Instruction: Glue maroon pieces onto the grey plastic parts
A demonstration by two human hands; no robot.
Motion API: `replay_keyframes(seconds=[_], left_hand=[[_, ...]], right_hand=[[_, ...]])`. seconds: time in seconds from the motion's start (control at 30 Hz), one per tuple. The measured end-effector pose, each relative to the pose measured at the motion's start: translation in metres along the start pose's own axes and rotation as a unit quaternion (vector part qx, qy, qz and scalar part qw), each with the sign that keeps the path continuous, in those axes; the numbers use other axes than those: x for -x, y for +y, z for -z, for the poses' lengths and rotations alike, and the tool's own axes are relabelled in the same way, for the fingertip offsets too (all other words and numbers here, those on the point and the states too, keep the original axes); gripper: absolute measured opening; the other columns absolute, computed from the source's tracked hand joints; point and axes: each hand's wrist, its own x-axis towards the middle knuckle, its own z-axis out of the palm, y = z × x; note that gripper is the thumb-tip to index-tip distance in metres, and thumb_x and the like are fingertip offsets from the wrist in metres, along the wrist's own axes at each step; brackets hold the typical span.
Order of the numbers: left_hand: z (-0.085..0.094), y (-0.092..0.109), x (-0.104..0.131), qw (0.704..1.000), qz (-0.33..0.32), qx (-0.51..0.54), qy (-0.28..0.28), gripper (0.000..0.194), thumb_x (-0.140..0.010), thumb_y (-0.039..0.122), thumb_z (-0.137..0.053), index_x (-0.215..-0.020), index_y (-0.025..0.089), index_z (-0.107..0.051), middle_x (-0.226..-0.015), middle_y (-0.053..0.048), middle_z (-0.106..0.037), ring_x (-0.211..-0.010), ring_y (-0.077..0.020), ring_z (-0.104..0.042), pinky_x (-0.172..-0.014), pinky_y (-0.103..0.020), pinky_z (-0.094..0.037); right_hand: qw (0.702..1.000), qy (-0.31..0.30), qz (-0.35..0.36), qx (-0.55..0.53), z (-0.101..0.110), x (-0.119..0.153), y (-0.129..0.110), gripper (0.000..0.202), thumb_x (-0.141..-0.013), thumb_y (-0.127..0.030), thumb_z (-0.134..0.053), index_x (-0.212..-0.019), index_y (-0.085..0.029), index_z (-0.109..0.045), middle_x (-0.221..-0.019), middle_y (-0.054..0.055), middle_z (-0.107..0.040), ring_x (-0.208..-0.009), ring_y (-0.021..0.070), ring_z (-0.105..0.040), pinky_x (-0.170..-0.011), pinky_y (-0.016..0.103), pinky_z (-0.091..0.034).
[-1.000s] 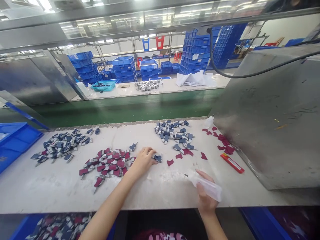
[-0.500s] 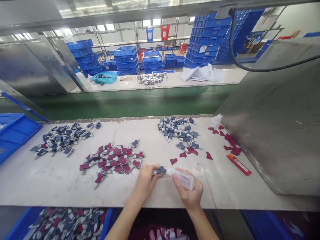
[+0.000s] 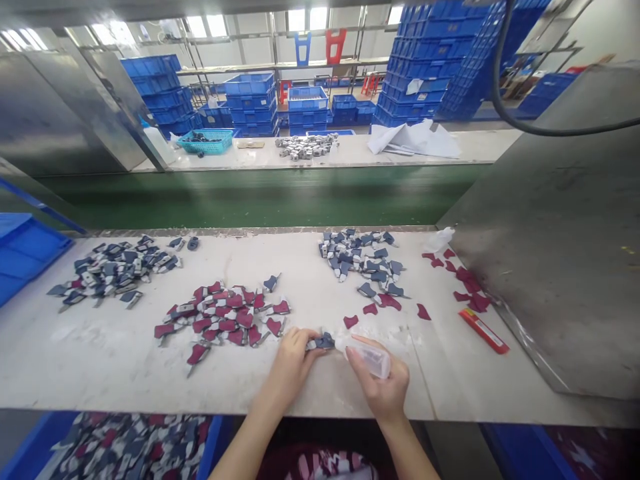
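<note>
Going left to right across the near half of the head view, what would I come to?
Blue bin, pile of mostly dark blue pieces, pile of maroon pieces, left hand, held piece, bottle, red packet.

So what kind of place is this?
Probably a factory workshop. Tall stacks of blue plastic crates stand at the back, what looks like a green conveyor belt runs past the worktable, and a heap of similar maroon-and-gray pieces lies on that table.

Bright windows (image 3: 217, 25) shone in the far wall (image 3: 253, 48) behind stacked blue crates (image 3: 425, 50), with a green strip (image 3: 260, 197) nearer and a metal panel (image 3: 565, 253) at right.
</note>
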Motion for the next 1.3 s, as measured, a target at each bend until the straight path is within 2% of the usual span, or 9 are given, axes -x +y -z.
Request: replay_keyframes(seconds=[0.5,0.77,0.93,1.17,1.3], left_hand=[[0.0,-0.002,0.001,1.0,0.005,0.013,0.002,0.009,-0.09,0.017,-0.063,-0.098,0.021,-0.063,-0.095,-0.007,-0.069,-0.093,-0.0247,-0.065,-0.083,-0.039,-0.054],[-0.001,-0.003,0.001,1.0,0.01,0.01,0.011,0.008,-0.089,0.018,-0.065,-0.096,0.021,-0.065,-0.094,-0.007,-0.07,-0.09,-0.0248,-0.067,-0.081,-0.038,-0.054],[-0.001,-0.003,0.002,1.0,0.008,0.007,0.015,0.007,-0.091,0.021,-0.062,-0.098,0.022,-0.064,-0.094,-0.006,-0.07,-0.09,-0.0247,-0.066,-0.08,-0.039,-0.054],[-0.003,-0.003,0.003,1.0,0.016,0.006,0.014,0.01,-0.089,0.02,-0.065,-0.099,0.021,-0.064,-0.094,-0.007,-0.069,-0.087,-0.0245,-0.066,-0.078,-0.038,-0.054],[-0.003,-0.004,0.003,1.0,0.016,0.007,0.014,0.012,-0.088,0.018,-0.068,-0.099,0.02,-0.064,-0.093,-0.007,-0.069,-0.087,-0.0243,-0.066,-0.077,-0.037,-0.053]], right_hand=[[0.999,0.024,-0.01,0.031,0.002,0.0,0.0,0.017,-0.083,-0.033,-0.071,-0.087,-0.017,-0.075,-0.077,0.008,-0.076,-0.064,0.024,-0.073,-0.058,0.033,-0.061],[0.999,0.046,-0.005,0.022,0.005,0.005,-0.001,0.013,-0.082,-0.03,-0.073,-0.082,-0.017,-0.074,-0.072,0.006,-0.074,-0.06,0.0224,-0.07,-0.056,0.032,-0.059],[0.997,0.071,-0.033,0.003,0.005,0.006,-0.006,0.015,-0.081,-0.032,-0.073,-0.078,-0.017,-0.072,-0.07,0.006,-0.073,-0.06,0.0228,-0.069,-0.055,0.034,-0.058],[0.997,0.047,-0.056,-0.022,-0.005,0.008,-0.017,0.023,-0.082,-0.038,-0.072,-0.082,-0.016,-0.072,-0.07,0.007,-0.073,-0.058,0.0225,-0.069,-0.051,0.032,-0.058],[0.998,0.037,-0.048,-0.022,-0.01,0.006,-0.018,0.021,-0.083,-0.037,-0.072,-0.082,-0.016,-0.072,-0.071,0.007,-0.074,-0.058,0.0223,-0.07,-0.051,0.03,-0.058]])
